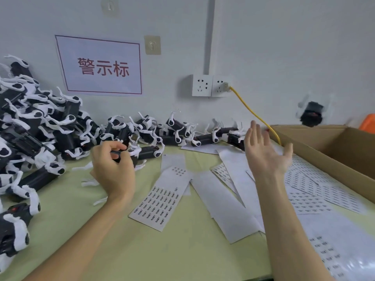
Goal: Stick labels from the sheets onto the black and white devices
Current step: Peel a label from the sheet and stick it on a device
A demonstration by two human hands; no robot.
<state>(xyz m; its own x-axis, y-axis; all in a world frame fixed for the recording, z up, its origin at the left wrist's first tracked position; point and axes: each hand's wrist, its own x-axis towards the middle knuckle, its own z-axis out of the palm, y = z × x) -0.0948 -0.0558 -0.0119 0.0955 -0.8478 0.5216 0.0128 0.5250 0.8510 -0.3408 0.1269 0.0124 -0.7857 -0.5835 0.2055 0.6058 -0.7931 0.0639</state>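
I see the left hand (113, 167) curled round a black-and-white plastic device (133, 160) at the edge of the heap of like devices (30, 126) on the pale green table (142, 250). The right hand (265, 153) is raised, fingers spread and empty, beside the brown cardboard box (324, 159); the blurred dark shape (311, 115) above it may be another device. Between the forearms lie white paper label sheets (162, 203).
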